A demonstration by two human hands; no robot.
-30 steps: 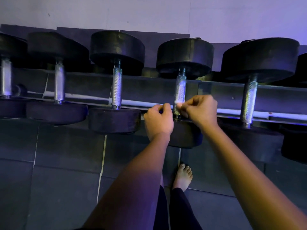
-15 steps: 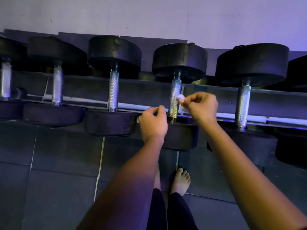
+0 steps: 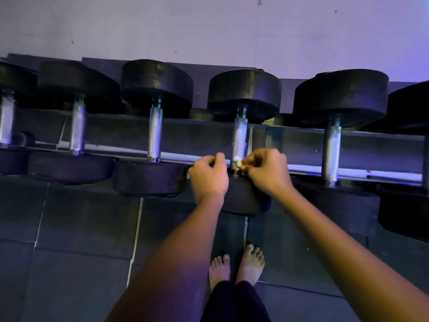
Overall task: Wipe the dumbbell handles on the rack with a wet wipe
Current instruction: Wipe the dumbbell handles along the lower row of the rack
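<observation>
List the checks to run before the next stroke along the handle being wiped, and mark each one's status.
1. Wipe held: the right hand pinches the small white wet wipe in its fingers. Ok.
2. Wipe on metal: it touches the near end of the knurled silver metal handle. Ok.
3. Path free: nothing covers the handle beyond the wipe. Ok.
4. Dumbbell seated: it lies across the dark metal rack shelf, in line with its neighbours. Ok.
5. Left hand: it is curled just left of the handle; whether it holds anything is hidden. Cannot tell.
6. Wipe wet enough: too small to judge. Cannot tell.
</observation>
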